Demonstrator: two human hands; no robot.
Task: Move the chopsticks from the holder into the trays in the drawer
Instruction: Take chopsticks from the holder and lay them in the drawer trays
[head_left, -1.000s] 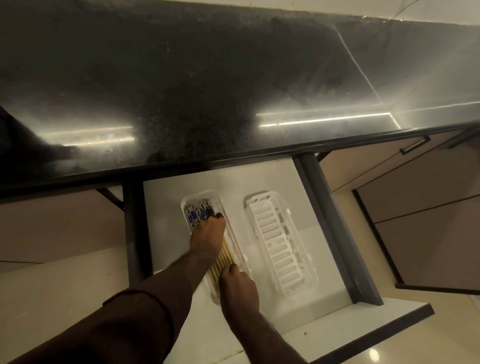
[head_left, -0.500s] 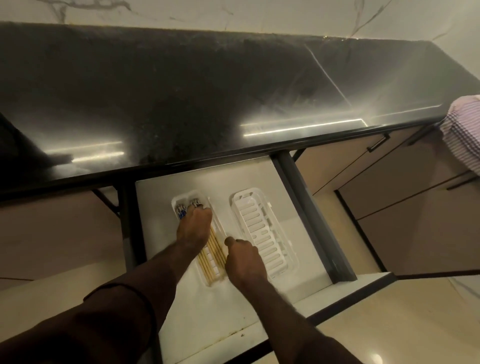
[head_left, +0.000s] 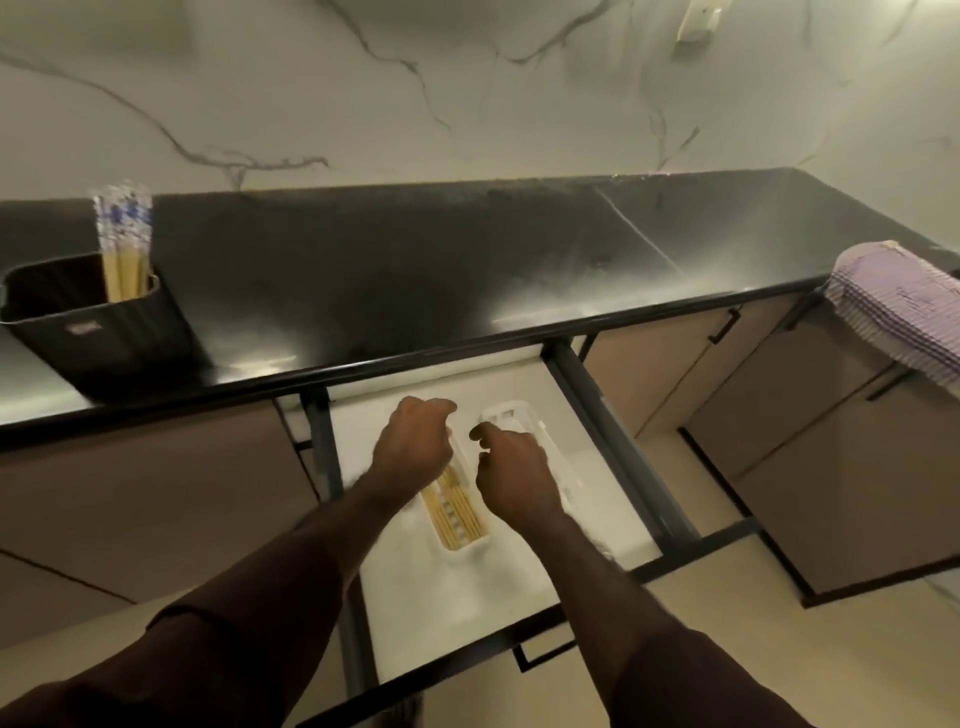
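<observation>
Black stone counter (head_left: 415, 270) runs under a marble wall (head_left: 467, 88); below it the white drawer (head_left: 447, 582) stands pulled out. A black holder (head_left: 98, 317) sits far left on the counter with chopsticks (head_left: 123, 249) upright in its corner. A striped cloth (head_left: 904, 306) hangs at right. In the drawer, two trays lie side by side: the left tray (head_left: 467, 552) holds more sticks (head_left: 453, 512), the right tray (head_left: 524, 415) shows bare slats. My left hand (head_left: 413, 447) and right hand (head_left: 511, 475) hover above them, fingers loosely curled, holding nothing.
</observation>
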